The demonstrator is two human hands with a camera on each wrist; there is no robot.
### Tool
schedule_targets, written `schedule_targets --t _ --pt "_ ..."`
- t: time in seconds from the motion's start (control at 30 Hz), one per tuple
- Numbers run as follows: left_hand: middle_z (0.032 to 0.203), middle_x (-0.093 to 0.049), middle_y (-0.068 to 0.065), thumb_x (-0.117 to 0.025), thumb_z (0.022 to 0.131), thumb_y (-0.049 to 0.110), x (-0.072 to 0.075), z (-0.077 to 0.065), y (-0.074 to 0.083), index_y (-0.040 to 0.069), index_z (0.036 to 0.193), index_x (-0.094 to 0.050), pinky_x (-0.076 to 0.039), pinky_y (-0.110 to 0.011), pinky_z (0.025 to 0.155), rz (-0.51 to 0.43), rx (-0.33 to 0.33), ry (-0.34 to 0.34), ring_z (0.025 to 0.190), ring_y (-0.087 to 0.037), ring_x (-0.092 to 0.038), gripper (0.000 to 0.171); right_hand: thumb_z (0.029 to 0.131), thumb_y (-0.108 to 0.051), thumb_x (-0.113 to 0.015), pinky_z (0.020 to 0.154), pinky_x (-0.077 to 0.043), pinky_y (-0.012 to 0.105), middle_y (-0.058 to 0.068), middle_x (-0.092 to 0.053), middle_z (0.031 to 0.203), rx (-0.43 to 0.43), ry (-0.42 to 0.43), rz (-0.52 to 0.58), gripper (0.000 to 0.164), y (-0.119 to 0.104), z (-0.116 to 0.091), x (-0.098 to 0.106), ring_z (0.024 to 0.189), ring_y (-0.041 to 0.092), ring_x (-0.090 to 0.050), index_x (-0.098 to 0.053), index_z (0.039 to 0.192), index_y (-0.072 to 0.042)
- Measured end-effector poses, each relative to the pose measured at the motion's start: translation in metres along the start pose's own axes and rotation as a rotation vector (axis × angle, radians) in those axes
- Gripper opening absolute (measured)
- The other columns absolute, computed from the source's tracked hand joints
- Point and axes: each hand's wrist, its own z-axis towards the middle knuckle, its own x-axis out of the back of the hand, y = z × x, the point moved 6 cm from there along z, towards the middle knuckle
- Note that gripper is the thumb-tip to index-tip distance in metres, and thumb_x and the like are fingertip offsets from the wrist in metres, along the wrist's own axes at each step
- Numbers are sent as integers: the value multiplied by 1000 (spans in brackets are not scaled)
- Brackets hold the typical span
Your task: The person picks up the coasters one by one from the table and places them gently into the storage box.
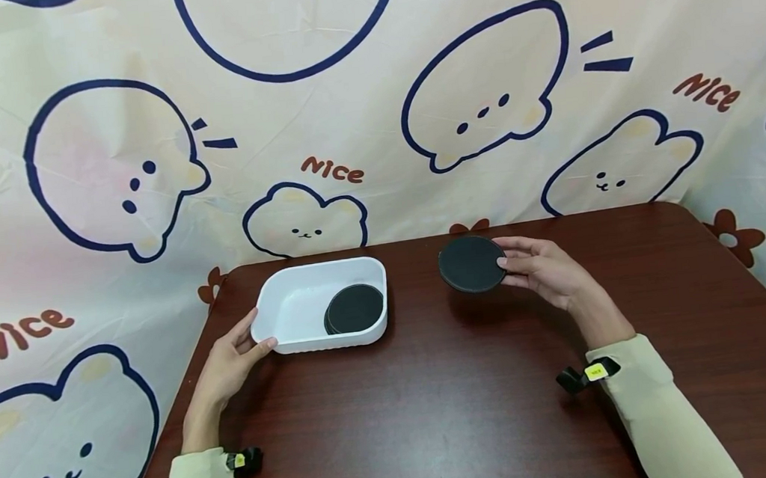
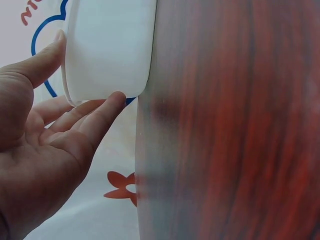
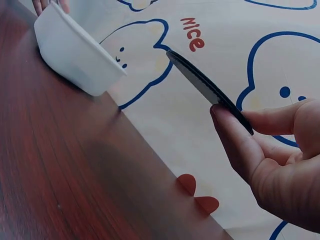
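A white rectangular plastic basin (image 1: pixel 300 344) with rounded corners stands at the far left of the table. My left hand (image 1: pixel 230 360) grips its left end, thumb on the near rim and fingers around the side; the left wrist view shows fingertips (image 2: pixel 118 99) touching the end wall. Inside the basin, toward the right, lie round black coasters (image 1: pixel 356 308), seemingly stacked; how many I cannot tell. Above the table, right of the basin, my right hand (image 1: pixel 540 268) pinches another round black coaster (image 1: pixel 471 264) by its right edge. The right wrist view shows it tilted, with a paler underside.
The dark brown wooden table (image 1: pixel 424 416) carries the basin. A cream cloth (image 1: pixel 395 215) printed with cartoon bears hangs along the table's back and left edges. Each sleeve has a black strap with a yellow label at the wrist.
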Motion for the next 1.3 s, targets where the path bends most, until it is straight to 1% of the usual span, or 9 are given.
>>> schedule_targets --t 0.1,0.27,0.6,0.67,0.83,1.0,1.1,1.13,1.3 --pt "173 -32 -25 -75 103 35 0 -1 0 14 172 -22 -52 -34 109 0 -1 -3 149 -42 -51 90 108 -9 -64 90 -64 25 -5 -73 122 7 -3 18 61 0 3 -6 103 9 -78 -39 163 1" --pt "173 -32 -24 -75 103 35 1 -1 1 14 172 -23 -53 -18 103 -12 -10 -7 150 -42 -50 90 108 -6 -62 89 -65 26 -4 -72 121 14 -9 22 60 1 9 -16 102 9 -78 -38 163 1" --pt "173 -33 -24 -75 103 36 2 -1 2 15 172 -23 -50 -10 97 -14 -8 -8 149 -42 -51 90 109 -3 -58 90 -64 25 -1 -67 129 14 -18 57 59 6 18 -31 104 8 -77 -36 165 2" --pt "173 -33 -24 -75 103 36 2 -1 2 15 172 -23 -52 -14 100 -10 -7 -8 149 -42 -51 90 110 -3 -57 91 -64 25 0 -66 129 15 -20 60 59 7 20 -35 105 8 -77 -36 165 1" --pt "173 -33 -25 -74 103 36 2 0 2 14 172 -22 -53 -30 108 -7 -12 -8 149 -43 -51 89 110 -1 -55 90 -64 25 1 -67 126 10 -17 67 58 9 25 -44 104 8 -77 -37 164 1" --pt "172 -33 -26 -74 103 35 1 0 1 14 172 -22 -52 -37 109 -6 -14 -6 149 -43 -52 89 109 0 -55 90 -65 27 3 -68 124 16 -27 79 58 11 30 -55 103 8 -77 -36 164 1" --pt "172 -33 -25 -74 103 35 1 0 1 14 172 -22 -50 -41 110 -9 -12 -6 149 -43 -51 89 109 0 -55 90 -65 27 7 -66 130 25 -31 79 58 11 33 -62 104 8 -77 -37 164 1" --pt "173 -32 -25 -74 103 35 1 0 1 14 172 -22 -49 -42 110 -10 -11 -6 149 -43 -51 89 109 0 -55 90 -65 27 11 -65 135 28 -33 80 58 11 34 -64 105 8 -77 -37 164 0" --pt "173 -31 -24 -74 104 34 0 0 1 13 172 -22 -47 -44 111 -20 -7 -6 149 -44 -51 89 110 0 -54 92 -64 27 26 -53 154 32 -45 93 58 11 39 -77 108 8 -75 -37 165 -1"
